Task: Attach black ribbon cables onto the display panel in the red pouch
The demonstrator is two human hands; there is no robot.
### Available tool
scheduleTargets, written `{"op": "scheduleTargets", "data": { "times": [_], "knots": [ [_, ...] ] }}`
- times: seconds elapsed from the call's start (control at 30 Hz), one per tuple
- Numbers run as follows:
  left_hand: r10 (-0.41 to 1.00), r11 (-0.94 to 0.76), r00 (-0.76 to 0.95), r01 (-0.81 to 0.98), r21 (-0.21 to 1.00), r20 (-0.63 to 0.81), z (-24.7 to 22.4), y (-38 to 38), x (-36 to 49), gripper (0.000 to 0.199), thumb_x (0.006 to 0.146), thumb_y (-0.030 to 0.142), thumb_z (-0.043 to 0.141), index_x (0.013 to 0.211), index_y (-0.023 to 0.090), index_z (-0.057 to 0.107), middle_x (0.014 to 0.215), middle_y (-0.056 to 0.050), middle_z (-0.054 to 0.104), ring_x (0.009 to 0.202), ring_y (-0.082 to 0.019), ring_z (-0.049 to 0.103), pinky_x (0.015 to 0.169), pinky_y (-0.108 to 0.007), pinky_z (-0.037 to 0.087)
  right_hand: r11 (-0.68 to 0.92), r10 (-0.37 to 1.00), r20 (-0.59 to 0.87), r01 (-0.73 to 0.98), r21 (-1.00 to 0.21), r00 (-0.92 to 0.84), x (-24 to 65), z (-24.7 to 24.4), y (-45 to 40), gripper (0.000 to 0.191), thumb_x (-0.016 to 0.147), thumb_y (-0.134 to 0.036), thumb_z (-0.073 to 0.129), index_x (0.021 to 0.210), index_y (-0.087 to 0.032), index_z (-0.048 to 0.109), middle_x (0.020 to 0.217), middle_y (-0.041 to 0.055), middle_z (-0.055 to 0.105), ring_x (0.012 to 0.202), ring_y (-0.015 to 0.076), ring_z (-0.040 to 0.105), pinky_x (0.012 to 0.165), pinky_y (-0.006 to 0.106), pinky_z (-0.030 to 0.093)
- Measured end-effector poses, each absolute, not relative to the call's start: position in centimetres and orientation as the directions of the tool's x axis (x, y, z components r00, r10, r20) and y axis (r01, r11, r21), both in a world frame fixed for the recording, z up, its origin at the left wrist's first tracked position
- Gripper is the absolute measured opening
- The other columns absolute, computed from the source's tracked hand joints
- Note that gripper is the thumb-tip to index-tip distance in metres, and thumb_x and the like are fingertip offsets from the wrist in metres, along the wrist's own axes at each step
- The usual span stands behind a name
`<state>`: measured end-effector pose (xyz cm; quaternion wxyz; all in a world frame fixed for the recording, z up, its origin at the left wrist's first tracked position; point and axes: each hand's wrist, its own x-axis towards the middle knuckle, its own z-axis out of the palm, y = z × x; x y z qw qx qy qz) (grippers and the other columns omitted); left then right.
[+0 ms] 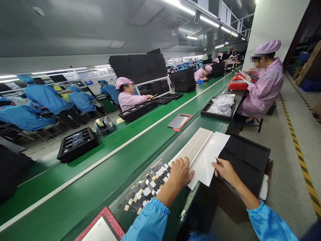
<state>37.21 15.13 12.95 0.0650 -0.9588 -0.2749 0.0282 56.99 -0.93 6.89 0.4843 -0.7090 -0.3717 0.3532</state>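
My left hand (181, 171) lies with its fingers spread on the near end of a beige panel (198, 142) that rests on white sheets. Above the right part of a white sheet (209, 157), my right hand (224, 170) is closed around a thin dark tool (217, 161), its tip pointing up and away from me. Beside my left wrist, many small black, white and tan pieces (146, 187) are spread in rows on the green bench. The sheets reach over the bench's near edge.
Black trays (247, 160) sit to the right of the sheets. Farther along are a grey panel on red foam (180, 122) and a black tray of clear bags (202, 113). A red-edged item (110, 214) lies at bottom left. A person in pink (265, 83) sits at right.
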Motion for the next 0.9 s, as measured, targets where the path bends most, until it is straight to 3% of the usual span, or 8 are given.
{"op": "scheduleTargets", "data": {
  "times": [0.2,0.4,0.5,0.6,0.7,0.8,0.9],
  "knots": [
    [0.547,-0.833,0.830,0.526,-0.168,-0.114,13.0,15.0,37.4,0.073,0.101,0.049,0.060,0.157,0.004,0.049,0.134,-0.029,0.066,0.124,-0.045,0.067,0.103,-0.058,0.053,-0.262,0.887,-0.250,-0.023,-0.965,0.388,56.4,3.7,0.1,0.049,0.086,-0.072,0.066,0.067,-0.027,0.058,0.056,0.0063,0.070,0.033,0.0100,0.032,0.037,0.023,0.021],
    [0.521,-0.852,0.834,0.496,-0.167,-0.181,13.3,15.4,37.3,0.084,0.093,0.053,0.069,0.158,0.005,0.046,0.156,-0.032,0.055,0.136,-0.047,0.061,0.108,-0.059,0.051,-0.217,0.837,-0.206,-0.038,-0.975,0.506,57.7,2.3,-0.1,0.049,0.086,-0.066,0.067,0.063,-0.027,0.049,0.054,0.0007,0.069,0.030,0.0081,0.034,0.035,0.019,0.020],
    [0.470,-0.880,0.868,0.445,-0.169,-0.163,13.9,15.2,37.0,0.074,0.098,0.047,0.066,0.157,0.007,0.046,0.164,-0.029,0.048,0.146,-0.044,0.053,0.116,-0.058,0.046,-0.187,0.788,-0.156,-0.009,-0.982,0.595,58.4,2.3,-0.7,0.048,0.089,-0.068,0.066,0.065,-0.028,0.054,0.052,-0.0004,0.066,0.030,0.0098,0.035,0.034,0.022,0.023],
    [0.364,-0.927,0.918,0.341,-0.159,-0.155,14.4,14.5,36.6,0.051,0.103,0.045,0.061,0.142,0.012,0.059,0.151,-0.021,0.061,0.138,-0.036,0.057,0.114,-0.050,0.047,-0.173,0.765,-0.156,-0.033,-0.984,0.625,59.1,2.4,-1.5,0.047,0.091,-0.071,0.064,0.068,-0.030,0.060,0.038,-0.0065,0.044,0.030,0.0117,0.031,0.034,0.024,0.026],
    [0.284,-0.953,0.944,0.259,-0.155,-0.169,14.5,13.8,36.2,0.036,0.104,0.045,0.060,0.121,0.015,0.068,0.128,-0.016,0.069,0.121,-0.033,0.064,0.101,-0.046,0.052,-0.159,0.767,-0.185,-0.097,-0.983,0.615,59.5,2.4,-1.8,0.044,0.087,-0.070,0.068,0.069,-0.031,0.060,0.036,-0.0088,0.035,0.030,0.0115,0.026,0.032,0.024,0.023],
    [0.236,-0.965,0.957,0.210,-0.158,-0.171,14.1,13.4,36.0,0.031,0.105,0.042,0.057,0.113,0.014,0.070,0.119,-0.015,0.070,0.114,-0.032,0.065,0.095,-0.046,0.052,-0.125,0.757,-0.188,-0.144,-0.982,0.626,59.6,2.3,-1.8,0.046,0.088,-0.068,0.068,0.067,-0.028,0.058,0.040,-0.0072,0.047,0.030,0.0081,0.022,0.032,0.021,0.017],
    [0.201,-0.970,0.966,0.173,-0.170,-0.162,13.5,13.2,36.0,0.029,0.105,0.038,0.057,0.111,0.014,0.071,0.114,-0.015,0.069,0.112,-0.032,0.065,0.092,-0.045,0.051,-0.045,0.727,-0.168,-0.199,-0.979,0.666,59.5,2.2,-1.8,0.045,0.085,-0.063,0.074,0.069,-0.025,0.059,0.056,-0.0017,0.068,0.032,0.0047,0.024,0.034,0.019,0.016]
  ]
}}
